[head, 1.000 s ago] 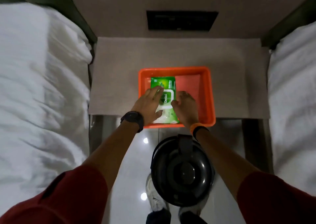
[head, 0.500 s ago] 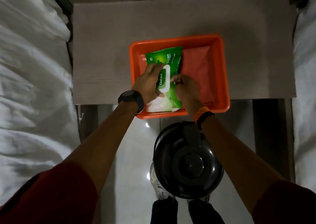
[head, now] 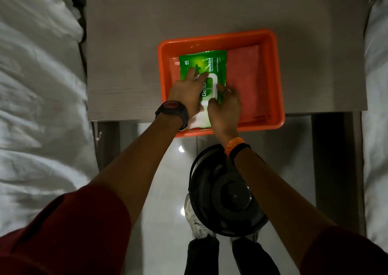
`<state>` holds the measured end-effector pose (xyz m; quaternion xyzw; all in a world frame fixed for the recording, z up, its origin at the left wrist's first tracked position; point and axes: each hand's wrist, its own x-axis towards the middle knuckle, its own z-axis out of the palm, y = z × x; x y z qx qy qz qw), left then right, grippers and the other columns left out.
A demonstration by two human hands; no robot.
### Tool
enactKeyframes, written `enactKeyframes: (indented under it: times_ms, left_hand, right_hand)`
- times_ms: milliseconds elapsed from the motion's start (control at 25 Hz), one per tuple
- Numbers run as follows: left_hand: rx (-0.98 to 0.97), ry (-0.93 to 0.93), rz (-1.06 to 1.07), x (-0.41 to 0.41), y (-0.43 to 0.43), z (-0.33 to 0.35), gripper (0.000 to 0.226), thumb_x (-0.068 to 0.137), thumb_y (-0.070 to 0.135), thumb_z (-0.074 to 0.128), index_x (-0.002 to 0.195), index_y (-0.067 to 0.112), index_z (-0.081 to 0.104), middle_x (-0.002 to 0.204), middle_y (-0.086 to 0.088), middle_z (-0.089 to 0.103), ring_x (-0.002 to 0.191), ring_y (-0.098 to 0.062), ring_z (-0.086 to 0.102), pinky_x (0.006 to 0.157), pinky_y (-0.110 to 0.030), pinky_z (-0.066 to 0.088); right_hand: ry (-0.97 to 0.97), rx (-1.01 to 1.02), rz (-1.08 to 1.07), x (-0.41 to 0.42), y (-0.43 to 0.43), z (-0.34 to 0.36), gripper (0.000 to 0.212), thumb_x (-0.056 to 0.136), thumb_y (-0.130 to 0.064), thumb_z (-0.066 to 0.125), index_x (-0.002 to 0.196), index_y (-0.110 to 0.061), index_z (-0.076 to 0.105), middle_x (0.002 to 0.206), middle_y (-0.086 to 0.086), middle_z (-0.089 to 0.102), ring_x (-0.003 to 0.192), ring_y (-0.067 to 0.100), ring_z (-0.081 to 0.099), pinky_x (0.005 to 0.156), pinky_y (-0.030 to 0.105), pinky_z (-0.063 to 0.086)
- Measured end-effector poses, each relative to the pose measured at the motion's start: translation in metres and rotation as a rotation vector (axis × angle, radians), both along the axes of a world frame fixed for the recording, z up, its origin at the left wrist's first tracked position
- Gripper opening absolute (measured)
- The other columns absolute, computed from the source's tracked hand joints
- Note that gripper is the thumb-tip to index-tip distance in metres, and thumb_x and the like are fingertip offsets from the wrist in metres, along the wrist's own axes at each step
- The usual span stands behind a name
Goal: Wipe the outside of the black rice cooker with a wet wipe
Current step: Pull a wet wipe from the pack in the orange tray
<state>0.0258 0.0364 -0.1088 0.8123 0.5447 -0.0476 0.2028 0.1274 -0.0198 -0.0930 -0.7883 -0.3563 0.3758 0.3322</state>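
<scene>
A green wet wipe pack (head: 206, 63) lies in the left half of an orange tray (head: 273, 68). My left hand (head: 186, 93) presses flat on the pack's left side, fingers spread. My right hand (head: 225, 104) rests on the pack's white flap, fingertips curled at the flap's edge. The black rice cooker (head: 222, 195) stands on the floor below the tray, between my forearms, lid shut and handle folded back. No loose wipe shows.
The tray sits on a grey bedside table (head: 126, 64), overhanging its near edge. A pink cloth (head: 244, 79) lies in the tray's right half. White beds (head: 37, 106) flank both sides. My white shoes (head: 195, 222) stand on the glossy floor.
The camera has tilted down and closer. My left hand has slid further up the pack, and my right hand's fingers have shifted along the white flap.
</scene>
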Motion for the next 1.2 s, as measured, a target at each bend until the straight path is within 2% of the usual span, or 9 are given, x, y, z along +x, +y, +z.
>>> enactKeyframes:
  times_ms: [120,280,440,520,680,760,840,1040,1200]
  left_hand:
    - [0.020,0.033,-0.003,0.004,0.003,0.004,0.086,0.072,0.018,0.082,0.146,0.017,0.038,0.141,-0.014,0.044,0.106,-0.043,0.062,0.087,-0.046,0.057]
    - [0.003,0.005,-0.003,0.004,0.001,0.006,0.092,0.066,0.016,0.085,0.144,0.014,0.036,0.139,-0.014,0.047,0.105,-0.043,0.063,0.084,-0.046,0.057]
    - [-0.046,-0.147,0.096,-0.002,0.001,0.008,0.093,0.064,0.016,0.088,0.139,0.011,0.032,0.123,-0.016,0.061,0.097,-0.041,0.066,0.077,-0.042,0.056]
    - [-0.097,-0.252,0.161,-0.005,0.002,0.011,0.093,0.064,0.014,0.090,0.136,0.010,0.032,0.119,-0.017,0.064,0.096,-0.040,0.066,0.076,-0.041,0.056]
    - [-0.160,-0.386,0.267,-0.007,-0.001,0.010,0.095,0.064,0.007,0.090,0.138,0.009,0.030,0.110,-0.018,0.067,0.089,-0.038,0.068,0.070,-0.039,0.056]
    - [-0.173,-0.401,0.276,-0.008,-0.002,0.009,0.098,0.063,0.007,0.091,0.139,0.009,0.029,0.108,-0.019,0.067,0.089,-0.038,0.068,0.070,-0.038,0.055]
    - [-0.194,-0.408,0.288,-0.009,-0.001,0.010,0.104,0.059,0.009,0.094,0.139,0.010,0.028,0.114,-0.019,0.066,0.094,-0.038,0.068,0.076,-0.042,0.058]
    - [-0.214,-0.460,0.234,-0.010,-0.012,0.003,0.109,0.072,0.008,0.085,0.153,0.012,0.012,0.144,-0.019,0.050,0.116,-0.036,0.063,0.092,-0.047,0.058]
    - [-0.140,-0.199,-0.051,-0.007,-0.036,-0.011,0.076,0.094,0.006,0.054,0.157,0.018,0.012,0.166,-0.016,-0.006,0.152,-0.042,0.000,0.118,-0.044,0.033]
  right_hand:
    - [0.075,0.035,-0.138,-0.010,-0.001,0.000,0.039,0.078,0.009,0.057,0.115,0.007,0.067,0.137,0.020,0.051,0.109,0.022,0.056,0.081,-0.001,0.033]
    - [0.144,0.036,-0.202,-0.001,-0.001,0.003,0.042,0.077,0.015,0.048,0.113,0.007,0.067,0.140,0.017,0.047,0.114,0.012,0.048,0.081,-0.010,0.034]
    - [0.146,0.053,-0.026,-0.006,0.010,0.011,0.040,0.073,0.015,0.046,0.098,-0.004,0.071,0.136,0.013,0.054,0.131,0.025,0.051,0.111,0.025,0.040]
    - [0.076,0.019,0.063,-0.007,0.019,0.009,0.036,0.078,0.008,0.050,0.103,-0.006,0.071,0.133,0.014,0.060,0.129,0.029,0.053,0.112,0.041,0.040]
    - [-0.296,-0.053,0.351,0.007,0.024,-0.002,0.043,0.088,-0.022,0.063,0.130,-0.013,0.064,0.141,0.010,0.051,0.128,0.030,0.050,0.106,0.041,0.043]
    - [-0.559,-0.115,0.522,0.011,0.024,-0.009,0.046,0.087,-0.035,0.066,0.130,-0.021,0.064,0.144,0.006,0.046,0.129,0.030,0.046,0.103,0.042,0.043]
    - [-0.634,-0.076,0.480,0.013,0.025,-0.012,0.034,0.090,-0.036,0.062,0.120,-0.022,0.070,0.140,0.003,0.052,0.126,0.029,0.050,0.100,0.044,0.044]
    - [-0.154,0.136,-0.061,0.031,0.018,0.009,0.022,0.093,-0.031,0.066,0.095,-0.013,0.079,0.097,0.003,0.079,0.085,0.013,0.069,0.078,0.021,0.055]
    - [0.311,0.205,-0.478,0.055,-0.021,0.034,0.012,0.086,-0.019,0.074,0.076,-0.013,0.071,0.083,0.003,0.074,0.088,0.022,0.075,0.082,0.042,0.064]
